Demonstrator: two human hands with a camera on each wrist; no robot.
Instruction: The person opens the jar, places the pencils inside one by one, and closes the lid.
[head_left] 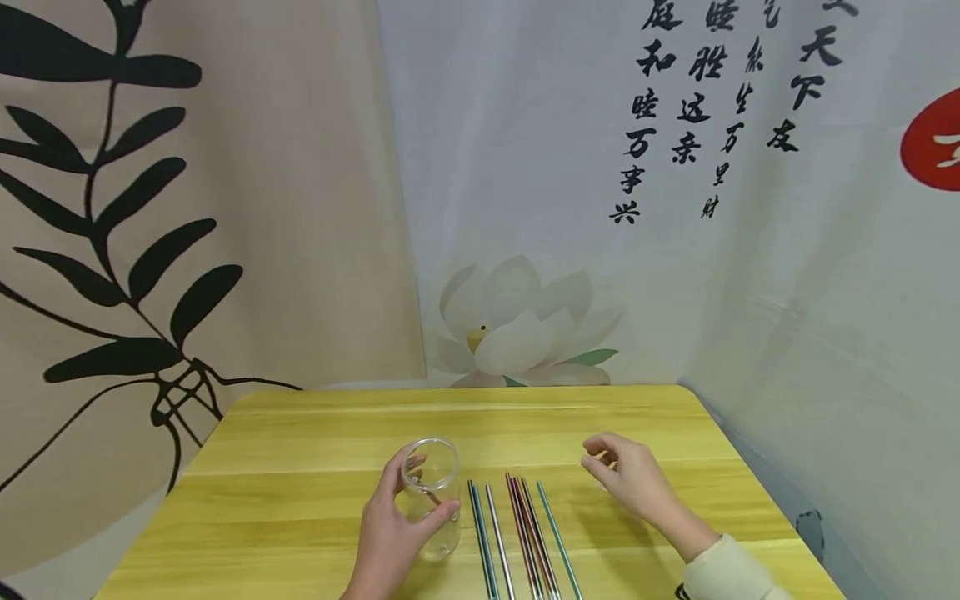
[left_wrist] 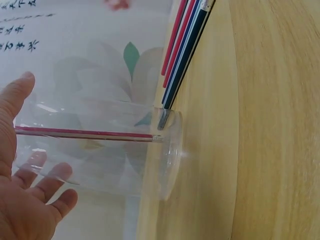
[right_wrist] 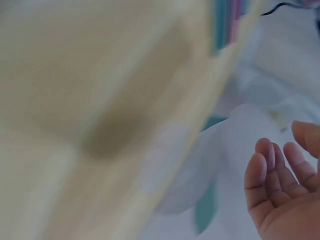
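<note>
"What stands furthest left?"

"A dark leaf print [head_left: 206,302] on the backdrop, with the bench [head_left: 300,467] in front. Next comes the left hand [head_left: 392,529], its fingers and thumb clasped round a clear cup [left_wrist: 110,157], mouth upward."

"And inside the cup?"

"A red pencil [left_wrist: 90,134], its metal-banded end down by the base. The cup seems to be resting on the bench, though I can't be sure the base actually touches."

"What lies to the right of it?"

"More pencils, side by side on the wood. First a dark teal pair [head_left: 482,542] just beside the cup, then a single silver one [head_left: 499,542], then a close bunch of red and dark ones [head_left: 531,542], and last a lone blue one [head_left: 558,542]."

"And the right hand?"

"The right hand [head_left: 630,479] hangs over the bench beyond the blue pencil, well apart from the cup. Its fingers bend loosely and hold nothing, the thumb a little away from them. A cream sleeve [head_left: 727,575] covers the forearm behind it."
</note>
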